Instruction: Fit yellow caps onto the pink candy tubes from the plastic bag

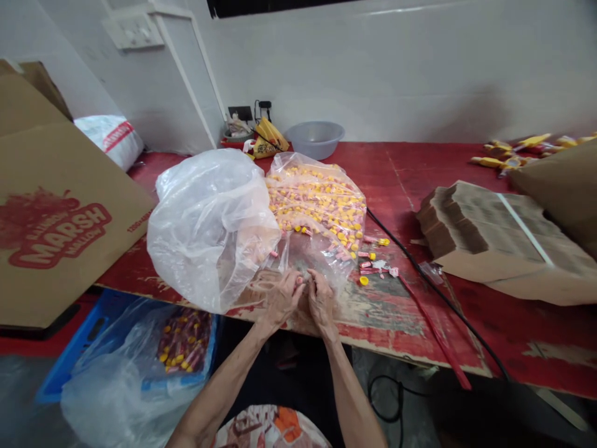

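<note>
My left hand [280, 297] and my right hand [319, 298] meet at the near edge of the red table [420, 168], fingers curled and pinched together round a small item I cannot make out. They rest on the mouth of a clear plastic bag [212, 224]. Just beyond lies a second clear bag [321, 199] filled with several small pink and yellow pieces. A few loose pink and yellow pieces [373, 264] lie to the right of my right hand.
A big cardboard box [56, 218] printed "MARSH" stands at left. A blue crate [93, 336] with a bag of similar pieces sits below the table. Flat cardboard stacks [494, 230] lie at right, a black cable [420, 267] crosses the table, and a grey bowl [315, 138] stands by the wall.
</note>
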